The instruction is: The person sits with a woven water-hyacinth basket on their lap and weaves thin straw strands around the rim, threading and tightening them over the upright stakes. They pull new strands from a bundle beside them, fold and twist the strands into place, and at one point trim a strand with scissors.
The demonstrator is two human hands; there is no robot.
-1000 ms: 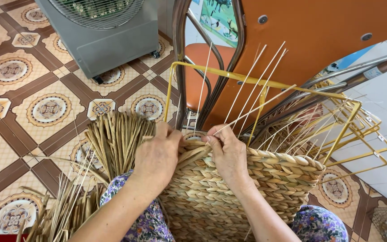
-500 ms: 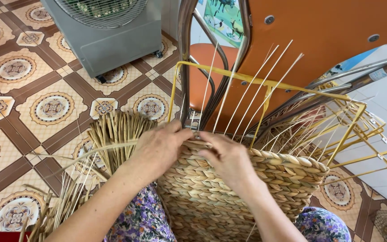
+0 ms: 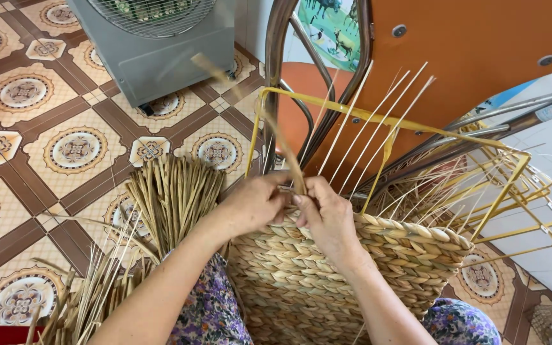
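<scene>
woven basket (image 3: 352, 275), half made, on the lap, low in the middle of the view. made of thick, pale, twisted straw in rows. sits inside a yellow wire frame (image 3: 512, 191) that stands up above the woven part. thin pale sticks (image 3: 378, 128) poke up from the basket's far edge and lean to the right.

left hand (image 3: 253, 204) at the top edge of the basket, fingers curled shut around a long straw strand (image 3: 282, 144). right hand (image 3: 327, 214) just beside it, touching it, fingers bent and pinching the same strand at the rim. strand runs up and away from the hands, toward the top left, blurry at its far end.

bundle of dry straw (image 3: 174, 195) just left of the basket, standing up on the floor. more loose straw (image 3: 91, 300) spread out in the bottom left corner.

flowery purple cloth (image 3: 209, 313) over the knees, under the basket.

grey fan (image 3: 161, 45) on the tiled floor (image 3: 46, 140), at the top left, well apart from the hands. orange chair back (image 3: 474, 57) behind the basket, with a dark curved frame (image 3: 276, 83) next to it. more bare yellow wire frames (image 3: 531, 217) stacked on the right, just beside the basket.
</scene>
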